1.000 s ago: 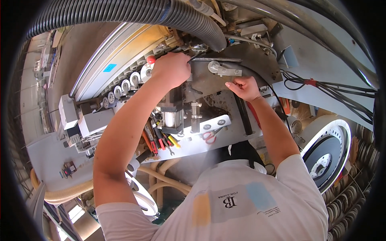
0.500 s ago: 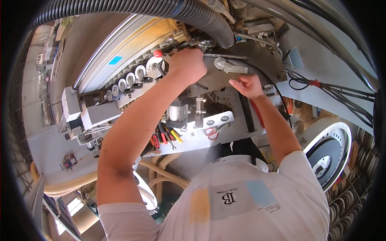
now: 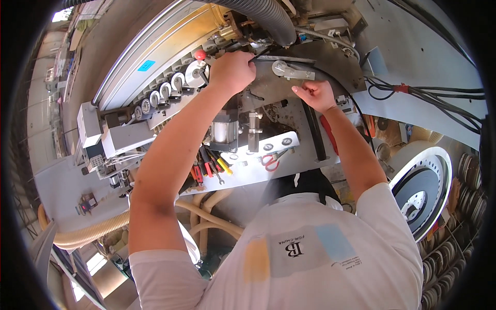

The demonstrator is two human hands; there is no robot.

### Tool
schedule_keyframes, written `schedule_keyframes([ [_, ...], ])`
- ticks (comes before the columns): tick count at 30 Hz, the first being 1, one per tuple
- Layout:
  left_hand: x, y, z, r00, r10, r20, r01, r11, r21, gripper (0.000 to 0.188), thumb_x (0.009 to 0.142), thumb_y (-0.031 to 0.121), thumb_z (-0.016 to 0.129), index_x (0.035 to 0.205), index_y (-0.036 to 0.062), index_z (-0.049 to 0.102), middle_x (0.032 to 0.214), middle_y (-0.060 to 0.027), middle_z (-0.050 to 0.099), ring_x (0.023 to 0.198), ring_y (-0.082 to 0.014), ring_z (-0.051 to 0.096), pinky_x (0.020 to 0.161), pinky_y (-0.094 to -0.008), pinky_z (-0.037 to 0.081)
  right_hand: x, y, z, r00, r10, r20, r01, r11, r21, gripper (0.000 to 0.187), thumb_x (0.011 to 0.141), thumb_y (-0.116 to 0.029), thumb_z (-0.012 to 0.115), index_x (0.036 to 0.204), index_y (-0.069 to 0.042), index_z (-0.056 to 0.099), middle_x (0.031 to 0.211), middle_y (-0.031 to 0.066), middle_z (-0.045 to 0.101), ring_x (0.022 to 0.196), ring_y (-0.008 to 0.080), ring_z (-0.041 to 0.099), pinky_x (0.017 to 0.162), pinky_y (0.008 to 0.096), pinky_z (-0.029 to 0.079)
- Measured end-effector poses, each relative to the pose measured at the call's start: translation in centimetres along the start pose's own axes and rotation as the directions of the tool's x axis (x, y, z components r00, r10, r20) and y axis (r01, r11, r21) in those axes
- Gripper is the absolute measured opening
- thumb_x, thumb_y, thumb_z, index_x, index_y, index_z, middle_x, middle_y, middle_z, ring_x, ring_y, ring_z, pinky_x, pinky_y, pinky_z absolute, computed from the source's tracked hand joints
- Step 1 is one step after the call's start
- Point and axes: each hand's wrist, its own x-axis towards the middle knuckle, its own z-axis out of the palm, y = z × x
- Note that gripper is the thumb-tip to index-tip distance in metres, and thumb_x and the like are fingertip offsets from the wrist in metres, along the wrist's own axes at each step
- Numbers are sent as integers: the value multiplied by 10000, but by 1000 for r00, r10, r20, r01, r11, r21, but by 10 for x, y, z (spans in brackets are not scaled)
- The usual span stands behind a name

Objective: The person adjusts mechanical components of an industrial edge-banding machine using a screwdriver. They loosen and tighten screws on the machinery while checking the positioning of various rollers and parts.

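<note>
My left hand (image 3: 233, 71) is closed in a fist over the machine's far side, beside the red ball knob (image 3: 200, 55) and a white roller wheel (image 3: 197, 74). A thin dark rod (image 3: 260, 53) shows just past its knuckles; what lies inside the fist is hidden. My right hand (image 3: 316, 96) has its fingers curled, thumb pointing left, just below a metal bracket with a clear roller (image 3: 297, 73). Whether its fingers pinch anything is hidden. A black cable (image 3: 336, 82) curves past behind the right hand.
Red and yellow-handled tools (image 3: 212, 165) and red-handled scissors (image 3: 270, 162) lie along the machine's near edge. A grey ribbed hose (image 3: 263, 20) hangs overhead. Small rollers (image 3: 155, 98) line the left rail. Bundled cables (image 3: 429, 98) and a large white wheel (image 3: 423, 191) are at right.
The whole view has shifted slightly. My left fist has moved a little left and away, and the dark rod beside it shows more plainly. My right hand keeps its curled pose below the bracket.
</note>
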Motion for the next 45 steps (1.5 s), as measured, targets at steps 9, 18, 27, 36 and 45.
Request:
schedule_keyframes([
  [9,4,-7,-25,997,57,55,-61,995,80,395,937,271,545,1262,165,742,1061,-145,767,1038,-342,720,926,-452,565,-3,3,-4,999,50,17,-51,996,75,471,879,-328,837,631,-21,580,519,69,479,484,137,397,477,299,370],
  [18,7,20,-55,977,46,210,-89,976,200,303,915,225,537,1077,98,760,966,-151,743,978,-353,704,858,-474,561,-2,1,-9,999,25,30,-27,997,76,453,866,-324,849,636,-32,591,518,66,488,470,139,408,468,300,375],
  [27,9,6,-39,983,143,117,-167,960,226,274,899,218,562,1015,77,766,944,-177,743,948,-369,716,853,-476,572,-1,-3,-7,998,38,57,-42,995,89,431,871,-331,842,643,-41,619,521,55,532,467,125,461,474,291,393],
  [36,5,14,-45,982,134,133,-160,964,211,254,911,192,562,1013,59,753,929,-180,740,936,-373,718,848,-480,575,-1,-1,-11,998,54,40,-57,996,64,425,861,-311,843,639,-39,604,527,63,527,468,138,468,479,293,401],
  [45,12,12,-42,965,103,243,-180,929,323,385,943,241,571,1281,160,736,1051,-140,763,980,-342,724,839,-485,577,-1,-6,-10,998,36,41,-39,998,52,398,863,-288,842,646,-46,612,529,56,535,469,140,476,485,290,406],
])
